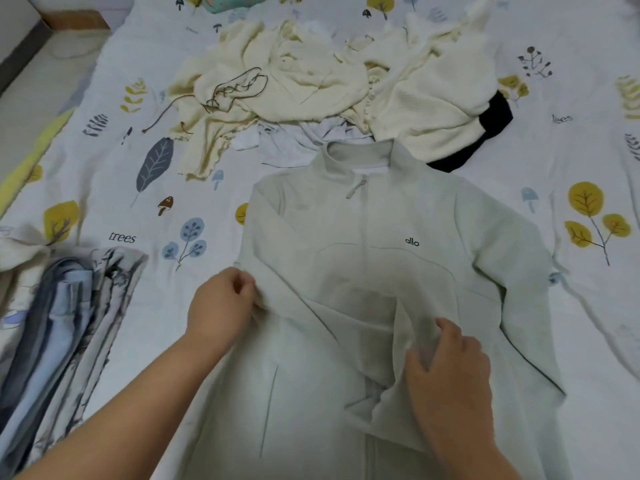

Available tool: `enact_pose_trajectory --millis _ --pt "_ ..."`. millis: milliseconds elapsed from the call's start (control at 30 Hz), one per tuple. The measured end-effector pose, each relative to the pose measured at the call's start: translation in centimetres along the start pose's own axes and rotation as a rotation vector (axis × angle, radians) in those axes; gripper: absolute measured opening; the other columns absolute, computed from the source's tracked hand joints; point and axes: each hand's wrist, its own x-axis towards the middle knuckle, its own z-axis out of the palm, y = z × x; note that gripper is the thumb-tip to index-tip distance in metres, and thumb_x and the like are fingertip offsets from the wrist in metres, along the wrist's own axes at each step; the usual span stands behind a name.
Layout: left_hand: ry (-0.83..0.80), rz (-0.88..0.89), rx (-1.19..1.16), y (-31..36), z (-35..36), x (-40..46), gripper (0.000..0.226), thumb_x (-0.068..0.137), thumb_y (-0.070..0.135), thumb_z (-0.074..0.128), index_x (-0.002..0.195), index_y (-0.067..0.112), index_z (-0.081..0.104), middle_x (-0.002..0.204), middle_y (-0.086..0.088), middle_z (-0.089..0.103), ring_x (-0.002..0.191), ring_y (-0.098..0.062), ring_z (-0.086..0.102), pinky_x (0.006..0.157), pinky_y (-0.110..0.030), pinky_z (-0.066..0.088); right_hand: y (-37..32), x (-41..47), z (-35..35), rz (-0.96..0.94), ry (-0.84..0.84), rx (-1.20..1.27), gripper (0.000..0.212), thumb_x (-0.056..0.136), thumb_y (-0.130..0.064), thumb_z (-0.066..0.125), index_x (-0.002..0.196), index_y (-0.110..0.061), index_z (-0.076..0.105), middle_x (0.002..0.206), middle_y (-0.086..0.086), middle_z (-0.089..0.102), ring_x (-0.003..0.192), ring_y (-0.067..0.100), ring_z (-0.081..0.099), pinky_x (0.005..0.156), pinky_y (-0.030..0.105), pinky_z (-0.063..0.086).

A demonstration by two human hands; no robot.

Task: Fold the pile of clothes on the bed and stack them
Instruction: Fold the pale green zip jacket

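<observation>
A pale green zip-up jacket lies front up on the bed, collar pointing away from me. Its left sleeve is folded diagonally across the chest. My left hand pinches the jacket's left edge at the sleeve fold. My right hand grips the cuff end of that sleeve at the jacket's middle. Beyond the collar lies a loose pile of cream clothes with a black garment at its right edge. A stack of folded blue and patterned clothes sits at the left.
The bed sheet is white with leaf and mushroom prints. A brown cord trails from the cream pile. A teal object sits at the far top. The bed's left edge and floor show at upper left.
</observation>
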Motion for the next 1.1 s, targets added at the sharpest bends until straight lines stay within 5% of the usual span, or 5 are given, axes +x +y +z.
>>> enact_pose_trajectory --millis 300,533,733,900,1100 --pt "-0.078 -0.139 0.303 1.3 2.4 6.9 0.05 0.091 0.039 0.053 0.111 -0.007 0.052 0.116 -0.027 0.057 0.108 -0.041 0.053 0.085 -0.041 0.042 -1.5 -1.3 2.1 0.033 -0.158 -0.312 0.075 0.082 -0.045 0.053 0.136 -0.021 0.006 0.125 0.005 0.029 0.113 0.021 0.037 0.084 0.028 0.039" --pt "0.15 0.132 0.192 -0.5 1.1 9.1 0.037 0.091 0.01 0.051 0.061 0.011 0.03 0.062 -0.006 0.041 0.067 -0.028 0.042 0.055 -0.033 0.024 2.8 0.3 -3.5 0.108 -0.416 0.347 0.039 0.076 0.009 0.049 0.09 -0.023 0.065 0.071 -0.007 0.069 0.064 0.005 0.063 0.054 0.017 0.046" --pt "0.125 0.475 0.455 0.0 1.4 9.4 0.051 0.085 0.009 0.062 0.131 -0.001 0.043 0.115 -0.034 0.046 0.098 -0.049 0.048 0.075 -0.052 0.041 4.5 0.5 -2.8 0.204 -0.17 0.074 0.036 0.083 -0.031 0.063 0.118 -0.025 0.055 0.113 -0.004 0.064 0.106 0.02 0.057 0.087 0.031 0.044" --pt "-0.052 0.824 0.663 1.7 3.8 10.5 0.03 0.086 0.02 0.063 0.115 0.015 0.065 0.119 -0.022 0.053 0.111 -0.041 0.045 0.087 -0.044 0.031 4.1 -0.5 -0.9 0.169 -0.185 -0.221 0.045 0.086 -0.034 0.054 0.129 -0.03 0.039 0.123 -0.001 0.052 0.112 0.021 0.05 0.086 0.032 0.042" --pt "0.105 0.704 0.715 3.7 3.7 11.8 0.019 0.088 0.01 0.052 0.1 0.005 0.066 0.098 -0.021 0.058 0.097 -0.039 0.048 0.078 -0.041 0.029 6.1 -0.4 -0.8 0.241 0.056 0.272 0.01 0.087 -0.018 0.062 0.08 -0.025 0.058 0.073 -0.008 0.061 0.074 0.015 0.056 0.06 0.027 0.038"
